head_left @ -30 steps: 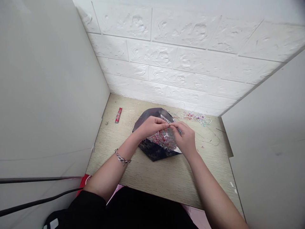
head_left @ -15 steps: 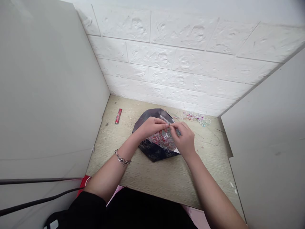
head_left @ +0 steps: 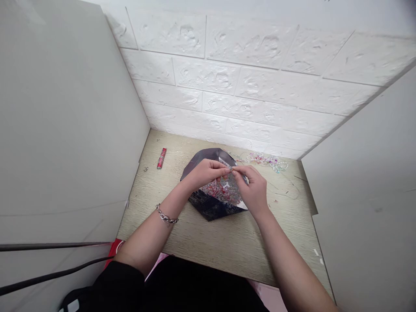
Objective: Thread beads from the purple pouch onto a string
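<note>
Both hands meet over a dark, angular tray (head_left: 208,211) filled with pink, red and clear beads (head_left: 221,191). My left hand (head_left: 209,172) comes in from the left with thumb and fingers pinched together. Opposite it, my right hand (head_left: 251,186) pinches too, its fingertips almost touching those of the left. Whatever lies between the fingertips is tiny, and I cannot make it out. The tray rests on a pale wooden tabletop (head_left: 195,238).
Strings of coloured beads (head_left: 266,161) lie at the back right, with thin thread trailing from them. A red cylinder (head_left: 161,158) lies at the back left. A white brick-pattern wall (head_left: 221,78) and pale side panels (head_left: 71,130) enclose the tabletop.
My right hand has shifted very slightly to the right and its fingers have turned a little. My left hand stays almost where it was, still pinched.
</note>
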`<state>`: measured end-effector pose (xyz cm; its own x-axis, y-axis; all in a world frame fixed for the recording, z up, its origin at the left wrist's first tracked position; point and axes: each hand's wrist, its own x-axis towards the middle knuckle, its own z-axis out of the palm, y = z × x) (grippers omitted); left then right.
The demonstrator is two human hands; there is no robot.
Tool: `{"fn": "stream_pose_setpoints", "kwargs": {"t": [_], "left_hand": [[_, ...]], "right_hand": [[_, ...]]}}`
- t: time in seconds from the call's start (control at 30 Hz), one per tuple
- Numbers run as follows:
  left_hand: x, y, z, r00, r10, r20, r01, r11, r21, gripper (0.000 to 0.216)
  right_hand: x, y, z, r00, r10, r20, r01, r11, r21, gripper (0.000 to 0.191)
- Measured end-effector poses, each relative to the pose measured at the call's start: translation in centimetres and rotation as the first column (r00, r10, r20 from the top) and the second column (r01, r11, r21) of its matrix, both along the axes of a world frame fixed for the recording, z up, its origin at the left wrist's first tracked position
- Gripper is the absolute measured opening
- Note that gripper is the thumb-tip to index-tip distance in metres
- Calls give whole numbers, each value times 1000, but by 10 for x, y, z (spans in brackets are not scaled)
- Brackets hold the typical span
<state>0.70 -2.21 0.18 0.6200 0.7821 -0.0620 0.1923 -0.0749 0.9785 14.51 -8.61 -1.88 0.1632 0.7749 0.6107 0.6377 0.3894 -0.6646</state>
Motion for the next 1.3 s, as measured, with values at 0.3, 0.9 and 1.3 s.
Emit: {"fn": "stream_pose_setpoints", "kwargs": {"t": [0.3, 0.9, 1.3], "left_hand": [[-1, -3, 2, 999, 4, 45, -5, 1000, 14, 24], [0, -5, 2, 1000, 22, 14, -23, 998, 66, 26], [0, -5, 2, 999, 32, 13, -33, 997, 76, 26]], "right_hand": [[0, 1, -2, 992, 30, -121, -37, 998, -57, 12], [0, 1, -3, 993, 38, -116, -47, 996, -74, 13], [0, 1, -3, 991, 45, -127, -56, 995, -84, 13]]}}
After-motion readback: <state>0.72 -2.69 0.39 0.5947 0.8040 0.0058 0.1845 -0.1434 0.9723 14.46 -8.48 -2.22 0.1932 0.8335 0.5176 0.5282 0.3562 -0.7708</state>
